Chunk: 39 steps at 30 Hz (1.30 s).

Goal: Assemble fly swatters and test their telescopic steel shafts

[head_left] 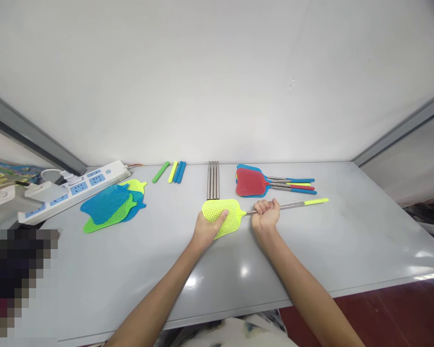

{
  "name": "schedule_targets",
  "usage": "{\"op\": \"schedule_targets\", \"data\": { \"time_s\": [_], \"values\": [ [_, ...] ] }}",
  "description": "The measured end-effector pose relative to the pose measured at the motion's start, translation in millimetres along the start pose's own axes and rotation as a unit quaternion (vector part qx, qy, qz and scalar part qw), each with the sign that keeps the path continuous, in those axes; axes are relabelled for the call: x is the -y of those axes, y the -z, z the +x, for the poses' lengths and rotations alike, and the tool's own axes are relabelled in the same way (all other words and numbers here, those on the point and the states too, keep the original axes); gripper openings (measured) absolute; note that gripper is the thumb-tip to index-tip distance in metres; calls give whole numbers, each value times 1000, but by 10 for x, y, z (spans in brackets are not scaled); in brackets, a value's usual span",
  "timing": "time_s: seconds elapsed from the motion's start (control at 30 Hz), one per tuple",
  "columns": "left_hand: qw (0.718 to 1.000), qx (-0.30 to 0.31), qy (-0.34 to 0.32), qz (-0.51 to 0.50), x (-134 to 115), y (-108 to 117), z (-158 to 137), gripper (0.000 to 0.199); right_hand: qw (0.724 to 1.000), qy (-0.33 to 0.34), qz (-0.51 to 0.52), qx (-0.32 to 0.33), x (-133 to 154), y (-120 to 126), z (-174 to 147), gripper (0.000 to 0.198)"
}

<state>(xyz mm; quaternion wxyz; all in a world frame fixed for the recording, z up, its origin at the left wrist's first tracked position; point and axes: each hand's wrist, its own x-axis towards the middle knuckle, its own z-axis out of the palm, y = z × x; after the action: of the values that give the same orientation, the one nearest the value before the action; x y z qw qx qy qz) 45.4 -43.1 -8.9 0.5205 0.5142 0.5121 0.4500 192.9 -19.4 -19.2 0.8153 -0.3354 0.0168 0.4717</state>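
1. A pale grey table (347, 241) runs up to a plain white wall; grey frame strips slant down at both back corners, and dark red floor shows past the right front edge.
2. A yellow swatter (224, 214) lies flat near the table's middle. Its long axis runs left to right, tilted slightly away at the right: mesh head to the left, metal rod and yellow grip pointing right.
3. The left hand (207, 229) grasps the mesh head, thumb on top.
4. The right hand (265, 216) is clenched around the rod just right of the head.
5. Behind it lie finished swatters (255, 183), heads left, handles right.
6. Bare rods (213, 180) lie pointing at the wall; loose grips (173, 171) lie left of them.
7. Loose heads (112, 205) are stacked at the left, beside a power strip (75, 188).
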Motion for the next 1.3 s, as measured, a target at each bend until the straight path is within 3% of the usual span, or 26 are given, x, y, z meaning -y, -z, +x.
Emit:
{"op": "schedule_targets", "data": {
  "time_s": [0.5,0.73,0.97,1.1,1.2,1.3],
  "values": [
    [1000,-9,-2,8,-40,-40,-23,32,1000,-5,1,-15,-32,-39,-65,30],
    [1000,20,10,-11,-12,18,40,35,999,-39,3,-1,-17,-47,-57,29],
    [993,51,59,-89,-56,124,95,41,995,-90,-6,37,10,-87,-33,28],
    [985,39,68,-151,-109,197,100,43,992,-71,-28,99,23,-160,-122,21],
    [987,7,62,-148,-169,283,120,43,983,-51,-105,144,-6,-178,-207,18],
    [993,-34,45,-105,-250,424,125,45,956,-83,-215,179,-57,-160,-263,24]
  ]
}}
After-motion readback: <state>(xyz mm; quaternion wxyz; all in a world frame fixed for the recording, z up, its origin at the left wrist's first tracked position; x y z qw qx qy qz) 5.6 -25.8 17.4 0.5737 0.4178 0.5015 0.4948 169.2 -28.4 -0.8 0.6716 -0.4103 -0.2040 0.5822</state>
